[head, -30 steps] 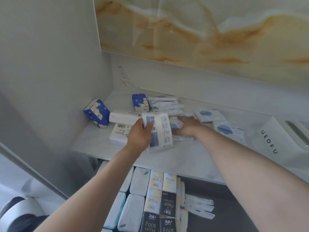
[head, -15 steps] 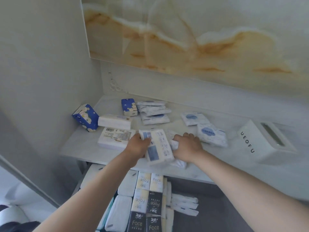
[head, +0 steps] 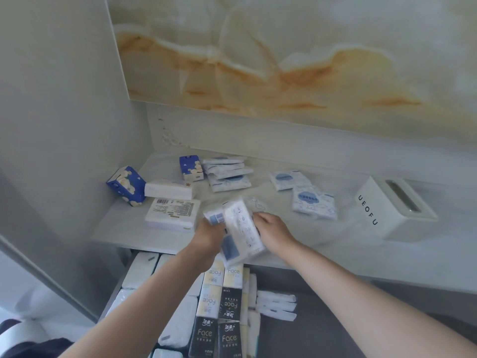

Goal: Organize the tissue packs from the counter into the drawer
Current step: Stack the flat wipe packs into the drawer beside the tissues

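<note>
Tissue packs: white plastic-wrapped bundle, blue panel, barcode near top, blurred. Held tilted above worktop front edge, over open drawer. Left hand grips bundle's left side, fingers curled round. Right hand at right edge, fingers bent; grip cannot tell. Other packs lie on worktop; rows of packs in drawer's left part.

The tissue pack I hold wears shiny, crinkled plastic film; the counter looks smooth pale marble, the wall panel glossy veined stone, the tissue box matt white, the drawer floor matt grey
</note>
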